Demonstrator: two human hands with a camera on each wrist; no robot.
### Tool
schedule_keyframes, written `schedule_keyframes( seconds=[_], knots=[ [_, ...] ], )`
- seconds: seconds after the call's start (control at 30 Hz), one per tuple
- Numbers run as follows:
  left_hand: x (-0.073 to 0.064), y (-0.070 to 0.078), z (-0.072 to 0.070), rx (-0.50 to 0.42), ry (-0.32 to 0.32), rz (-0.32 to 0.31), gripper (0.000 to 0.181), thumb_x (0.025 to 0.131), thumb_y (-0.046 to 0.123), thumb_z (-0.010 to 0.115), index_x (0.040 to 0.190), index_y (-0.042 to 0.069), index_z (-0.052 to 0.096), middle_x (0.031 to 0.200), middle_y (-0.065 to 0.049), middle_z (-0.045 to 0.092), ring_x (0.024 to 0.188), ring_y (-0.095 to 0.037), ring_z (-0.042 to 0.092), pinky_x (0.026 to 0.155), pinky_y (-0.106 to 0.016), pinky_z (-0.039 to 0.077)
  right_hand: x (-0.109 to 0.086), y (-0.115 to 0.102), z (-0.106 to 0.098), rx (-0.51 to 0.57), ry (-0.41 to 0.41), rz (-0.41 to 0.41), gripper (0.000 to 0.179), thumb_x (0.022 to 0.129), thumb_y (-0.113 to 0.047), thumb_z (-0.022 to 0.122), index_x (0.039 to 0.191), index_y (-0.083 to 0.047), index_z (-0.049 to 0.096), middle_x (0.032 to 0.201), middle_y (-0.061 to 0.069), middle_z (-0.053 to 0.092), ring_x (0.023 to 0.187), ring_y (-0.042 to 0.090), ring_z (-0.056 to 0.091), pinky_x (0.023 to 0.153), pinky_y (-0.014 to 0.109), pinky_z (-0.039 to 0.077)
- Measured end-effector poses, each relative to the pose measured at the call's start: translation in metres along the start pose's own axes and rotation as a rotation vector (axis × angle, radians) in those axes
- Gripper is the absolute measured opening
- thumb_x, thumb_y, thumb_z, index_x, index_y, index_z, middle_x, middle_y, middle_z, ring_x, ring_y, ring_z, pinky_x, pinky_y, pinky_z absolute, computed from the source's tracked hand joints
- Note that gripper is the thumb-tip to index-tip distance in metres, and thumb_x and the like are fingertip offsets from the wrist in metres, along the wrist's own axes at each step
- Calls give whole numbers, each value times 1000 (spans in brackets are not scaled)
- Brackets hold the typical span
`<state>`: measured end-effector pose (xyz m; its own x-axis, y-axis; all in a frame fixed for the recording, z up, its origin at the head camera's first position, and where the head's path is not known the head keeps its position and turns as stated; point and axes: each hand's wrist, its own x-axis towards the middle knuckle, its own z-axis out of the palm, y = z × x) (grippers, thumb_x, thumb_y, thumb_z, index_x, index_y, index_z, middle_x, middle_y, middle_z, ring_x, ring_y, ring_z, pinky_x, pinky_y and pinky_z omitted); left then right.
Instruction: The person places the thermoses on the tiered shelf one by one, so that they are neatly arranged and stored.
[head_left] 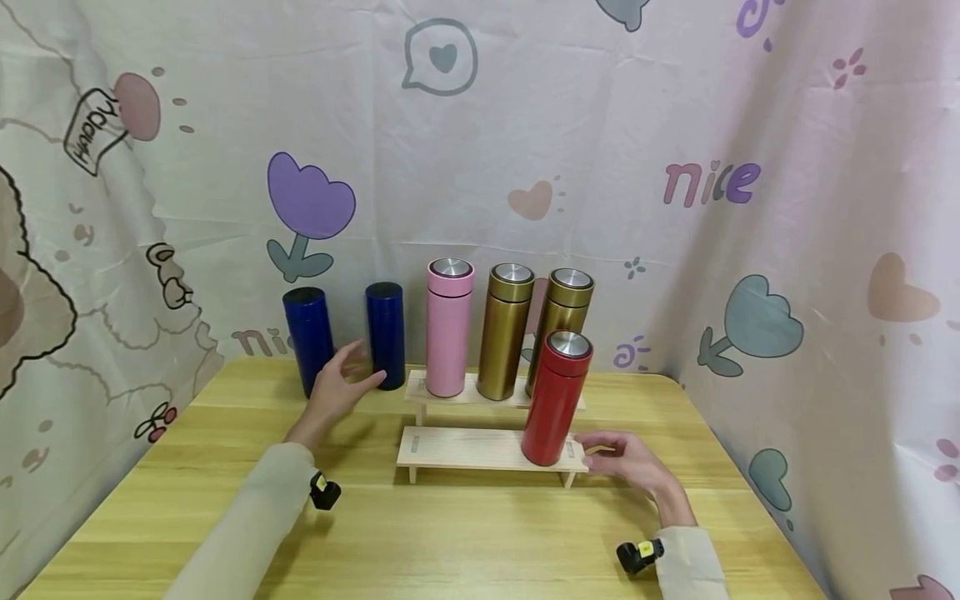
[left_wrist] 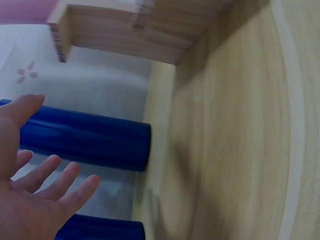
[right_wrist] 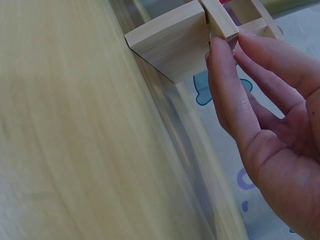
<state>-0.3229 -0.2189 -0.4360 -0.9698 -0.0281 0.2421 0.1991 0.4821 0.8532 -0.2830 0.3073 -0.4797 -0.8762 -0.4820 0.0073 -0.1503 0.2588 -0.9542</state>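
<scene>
My left hand (head_left: 337, 392) reaches between two dark blue thermos flasks, its fingers spread and nothing in its grasp. The left flask (head_left: 306, 325) and the right flask (head_left: 386, 333) both stand upright on the table. In the left wrist view the thumb overlaps a blue flask (left_wrist: 100, 140). At the other side, my right hand (head_left: 633, 462) pinches the right end of the wooden stand's lower shelf (head_left: 465, 448) between thumb and fingers. A red thermos flask (head_left: 553, 408) stands near that end of the same shelf. The right wrist view shows fingertips at the shelf's wooden edge (right_wrist: 225, 20).
On the raised back shelf (head_left: 415, 387) stand a pink flask (head_left: 448, 342) and two gold flasks, one in the middle (head_left: 502, 346) and one at the right (head_left: 568, 298), partly behind the red one. A printed curtain (head_left: 465, 150) hangs behind the wooden table (head_left: 465, 542).
</scene>
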Motion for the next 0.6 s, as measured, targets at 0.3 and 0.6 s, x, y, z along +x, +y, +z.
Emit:
schedule_keyframes(
  seconds=[0.3, 0.6],
  knots=[
    [17, -12, 8, 31, -2, -33, 95, 96, 42, 73, 165, 9, 17, 164, -26, 34, 146, -48, 42, 115, -63, 43, 0, 0, 0, -6, 0, -24, 50, 97, -9, 69, 141, 11, 54, 139, 37, 56, 103, 10, 72, 89, 29, 63],
    [32, -24, 8, 0, 4, -54, 96, 96, 41, 72, 166, 11, 14, 165, -27, 31, 148, -49, 38, 116, -63, 42, 0, -1, 1, 4, 3, -20, 49, 97, -9, 70, 139, 11, 56, 140, 36, 56, 99, 10, 73, 87, 28, 63]
  ],
)
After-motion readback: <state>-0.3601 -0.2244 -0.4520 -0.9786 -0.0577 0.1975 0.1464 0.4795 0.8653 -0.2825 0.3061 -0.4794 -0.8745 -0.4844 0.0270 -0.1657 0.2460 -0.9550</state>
